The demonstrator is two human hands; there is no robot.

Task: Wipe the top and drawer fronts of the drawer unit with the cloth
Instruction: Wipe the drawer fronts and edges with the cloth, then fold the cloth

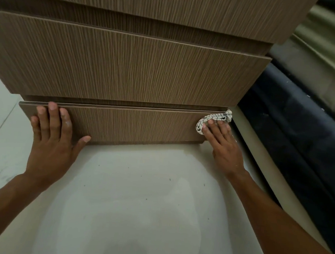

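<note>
1. The step in hand looks like wiping the bottom drawer front (133, 122), the lowest panel of the drawer unit (168, 47). The cloth (213, 118) lies bunched at that panel's right end, near its upper corner, under the fingers of the right hand (221, 138).
2. The right hand lies flat with straight fingers and presses the cloth against the wood instead of clutching it. The left hand (52, 130) is spread flat on the left end of the same panel, thumb out along the lower edge, and holds nothing. The hands are well apart, one at each end.
3. To do this well, I would first flatten the bunched cloth so that more of it meets the wood. Then I would draw it across toward the left hand in long, level, overlapping strokes, working from the top edge down.
4. The narrow top lip of the panel likely gathers dust and deserves its own pass.
5. The left hand seems to brace the drawer. Even pressure from both sides should stop the panel from shifting under the wipe.
6. The cloth's loose end hangs at the right corner and could catch there, so it is best tucked under the palm.
7. Two more panels show above: the middle drawer front (127, 64) and the upper drawer front (151, 2). No drawer is open enough to show its inside, so what they hold cannot be told.
8. The unit's top is out of view. The unit stands on a pale tiled floor (138, 184).
</note>
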